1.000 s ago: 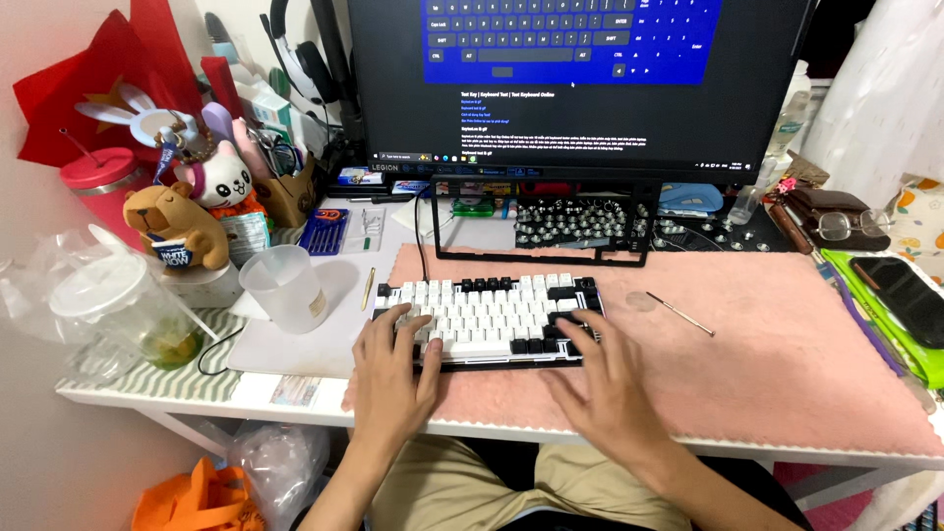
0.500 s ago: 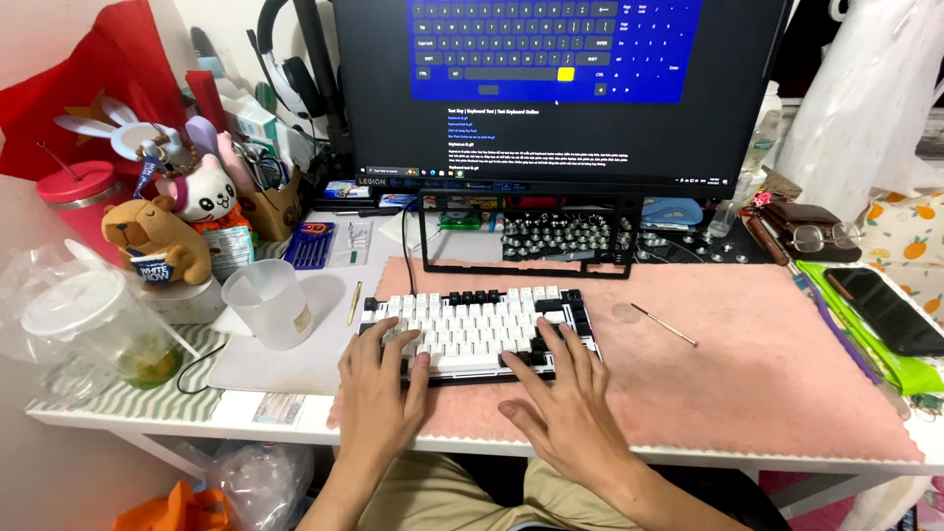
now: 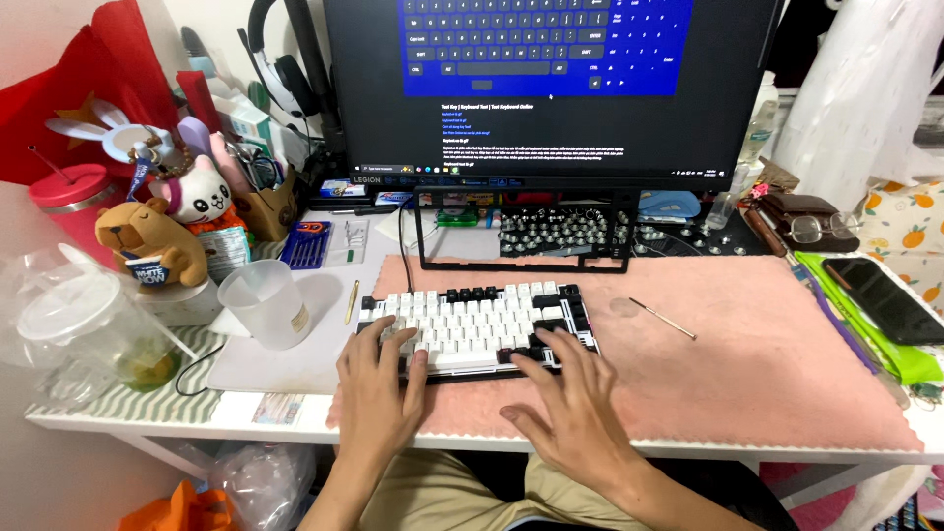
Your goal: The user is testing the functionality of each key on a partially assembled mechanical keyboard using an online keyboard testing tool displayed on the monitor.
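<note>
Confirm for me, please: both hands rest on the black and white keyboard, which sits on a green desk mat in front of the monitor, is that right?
Not quite. The head view shows the left hand and right hand on the black and white keyboard in front of the monitor, but the desk mat is pink, not green.

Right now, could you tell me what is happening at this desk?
A person sits at the desk with both hands on a black-and-white mechanical keyboard lying on a pink desk mat. The left hand rests on the keyboard's left keys, the right hand on its lower right. The monitor behind shows a blue on-screen keyboard diagram. A clear plastic cup stands left of the keyboard.
</note>
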